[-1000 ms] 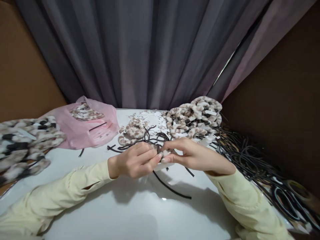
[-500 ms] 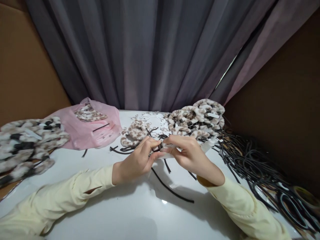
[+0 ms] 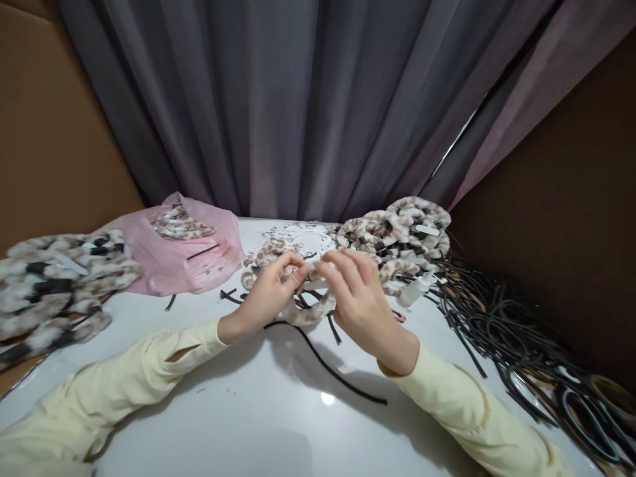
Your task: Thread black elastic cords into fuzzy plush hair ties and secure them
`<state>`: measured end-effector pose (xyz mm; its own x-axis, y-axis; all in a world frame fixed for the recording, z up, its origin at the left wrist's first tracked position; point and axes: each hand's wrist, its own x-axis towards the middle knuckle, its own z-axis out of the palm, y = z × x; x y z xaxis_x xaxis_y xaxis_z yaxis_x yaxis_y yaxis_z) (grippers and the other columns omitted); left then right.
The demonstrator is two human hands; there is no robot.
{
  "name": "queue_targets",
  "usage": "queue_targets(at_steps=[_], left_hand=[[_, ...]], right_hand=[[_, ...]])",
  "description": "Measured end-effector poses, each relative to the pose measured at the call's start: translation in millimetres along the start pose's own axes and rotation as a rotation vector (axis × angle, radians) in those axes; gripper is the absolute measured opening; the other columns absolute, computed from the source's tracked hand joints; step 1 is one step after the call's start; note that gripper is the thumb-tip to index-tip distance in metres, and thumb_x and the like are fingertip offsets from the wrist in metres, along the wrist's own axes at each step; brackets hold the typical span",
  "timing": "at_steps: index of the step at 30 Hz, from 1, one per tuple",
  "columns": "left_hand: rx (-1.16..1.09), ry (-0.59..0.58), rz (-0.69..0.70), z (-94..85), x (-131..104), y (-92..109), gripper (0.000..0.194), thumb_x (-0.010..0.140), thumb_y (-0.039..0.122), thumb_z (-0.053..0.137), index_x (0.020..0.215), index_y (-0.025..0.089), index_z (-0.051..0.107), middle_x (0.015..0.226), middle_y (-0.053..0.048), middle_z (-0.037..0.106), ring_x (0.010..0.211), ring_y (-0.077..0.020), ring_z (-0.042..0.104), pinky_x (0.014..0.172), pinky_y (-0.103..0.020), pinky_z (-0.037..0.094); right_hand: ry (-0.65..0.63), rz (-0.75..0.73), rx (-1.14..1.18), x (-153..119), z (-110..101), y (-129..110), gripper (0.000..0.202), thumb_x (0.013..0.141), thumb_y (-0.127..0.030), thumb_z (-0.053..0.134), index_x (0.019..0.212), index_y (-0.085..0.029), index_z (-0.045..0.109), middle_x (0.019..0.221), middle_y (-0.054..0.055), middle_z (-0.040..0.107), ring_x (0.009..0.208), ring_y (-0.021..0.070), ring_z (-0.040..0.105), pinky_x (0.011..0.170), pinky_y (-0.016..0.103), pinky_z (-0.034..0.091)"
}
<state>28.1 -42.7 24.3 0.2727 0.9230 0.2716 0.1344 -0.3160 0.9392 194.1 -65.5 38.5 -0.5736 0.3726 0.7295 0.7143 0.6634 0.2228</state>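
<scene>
Both hands have risen toward twelve o'clock; left hand [image 3: 268, 291] and right hand [image 3: 355, 301] pinch the fuzzy band [image 3: 311, 311] taut between them for working.

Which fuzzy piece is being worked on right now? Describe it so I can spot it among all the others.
On the glossy white table, look mid-table in front of the grey curtain. The curved beige-and-brown spotted plush band hangs between the left hand and right hand. It alone is lifted; the others lie heaped.

Dim, soft overhead light; edges warped, blurred.
</scene>
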Motion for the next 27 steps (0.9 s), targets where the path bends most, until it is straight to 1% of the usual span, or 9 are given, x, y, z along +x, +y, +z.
queue_targets(at_steps=[2, 4, 8, 12, 15, 20, 23, 25, 27], left_hand=[[-0.199, -0.034, -0.139, -1.4, 4.2, 0.4, 0.018, 0.084, 0.034, 0.051, 0.080, 0.017, 0.049, 0.056, 0.006, 0.042, 0.047, -0.0068, 0.036, 0.044, -0.017, 0.028], [-0.371, -0.028, -0.249, -2.4, 7.3, 1.5, 0.014, 0.080, 0.025, 0.055, 0.073, 0.016, 0.047, 0.056, 0.005, 0.042, 0.049, -0.0062, 0.037, 0.047, -0.016, 0.030], [-0.534, 0.004, -0.337, -3.2, 10.1, 4.5, 0.019, 0.074, 0.015, 0.057, 0.062, 0.016, 0.042, 0.056, 0.004, 0.043, 0.052, -0.0058, 0.038, 0.050, -0.014, 0.033], [-0.514, 0.066, -0.335, -2.0, 10.2, 3.2, 0.017, 0.078, 0.017, 0.055, 0.065, 0.015, 0.045, 0.056, 0.004, 0.044, 0.051, -0.0055, 0.038, 0.051, -0.013, 0.033], [-0.506, 0.105, -0.334, -0.4, 10.8, -0.2, 0.016, 0.081, 0.018, 0.054, 0.067, 0.015, 0.046, 0.056, 0.004, 0.045, 0.051, -0.0055, 0.039, 0.050, -0.013, 0.034], [-0.729, -0.019, -0.484, -1.9, 14.6, -1.7, 0.022, 0.074, 0.001, 0.046, 0.057, 0.014, 0.041, 0.052, 0.004, 0.037, 0.045, -0.0046, 0.032, 0.046, -0.012, 0.033], [-0.780, -0.035, -0.543, -4.1, 16.6, -1.1, 0.018, 0.076, 0.003, 0.045, 0.062, 0.014, 0.045, 0.052, 0.005, 0.034, 0.043, -0.0049, 0.031, 0.043, -0.013, 0.033], [-0.807, -0.016, -0.586, -4.7, 17.6, -1.2, 0.016, 0.078, 0.004, 0.046, 0.065, 0.014, 0.047, 0.052, 0.005, 0.034, 0.043, -0.0049, 0.032, 0.043, -0.012, 0.035], [-0.842, 0.008, -0.631, -4.5, 18.3, -1.5, 0.016, 0.078, 0.004, 0.047, 0.066, 0.014, 0.047, 0.054, 0.005, 0.036, 0.044, -0.0049, 0.034, 0.044, -0.012, 0.037]], right_hand=[[0.034, -0.170, -0.029, -2.6, 2.6, -5.4, 0.026, 0.086, -0.004, 0.035, 0.099, -0.010, 0.057, 0.102, 0.015, 0.061, 0.101, 0.0253, 0.047, 0.084, 0.040, 0.037], [-0.012, -0.196, -0.028, -5.3, 7.1, -8.2, 0.026, 0.084, -0.003, 0.037, 0.095, -0.010, 0.059, 0.096, 0.013, 0.063, 0.094, 0.0240, 0.050, 0.078, 0.038, 0.039], [-0.140, 0.097, 0.046, -7.8, 18.5, -10.0, 0.030, 0.081, -0.007, 0.041, 0.107, -0.007, 0.057, 0.105, 0.016, 0.062, 0.087, 0.0258, 0.053, 0.071, 0.039, 0.043], [-0.131, 0.329, 0.367, -8.4, 26.6, -13.0, 0.028, 0.087, -0.017, 0.042, 0.113, -0.014, 0.053, 0.110, 0.012, 0.060, 0.096, 0.0221, 0.056, 0.079, 0.035, 0.047], [-0.104, 0.402, 0.408, -9.4, 29.1, -14.5, 0.024, 0.088, -0.021, 0.045, 0.110, -0.016, 0.054, 0.106, 0.011, 0.056, 0.092, 0.0198, 0.056, 0.074, 0.031, 0.048], [-0.111, 0.181, 0.028, -12.0, 32.7, -9.1, 0.023, 0.079, -0.003, 0.042, 0.084, -0.013, 0.062, 0.103, 0.013, 0.057, 0.080, 0.0223, 0.046, 0.066, 0.034, 0.041], [-0.161, 0.095, -0.052, -13.4, 35.8, -5.4, 0.023, 0.075, -0.002, 0.044, 0.063, -0.014, 0.059, 0.094, 0.012, 0.061, 0.076, 0.0229, 0.043, 0.062, 0.035, 0.037], [-0.123, 0.096, -0.005, -13.7, 36.5, -6.1, 0.020, 0.076, -0.003, 0.044, 0.071, -0.012, 0.060, 0.095, 0.011, 0.062, 0.078, 0.0229, 0.044, 0.064, 0.035, 0.037], [-0.065, 0.078, 0.074, -13.2, 35.9, -9.1, 0.021, 0.079, -0.006, 0.044, 0.092, -0.009, 0.060, 0.105, 0.012, 0.060, 0.084, 0.0230, 0.046, 0.069, 0.035, 0.038]])
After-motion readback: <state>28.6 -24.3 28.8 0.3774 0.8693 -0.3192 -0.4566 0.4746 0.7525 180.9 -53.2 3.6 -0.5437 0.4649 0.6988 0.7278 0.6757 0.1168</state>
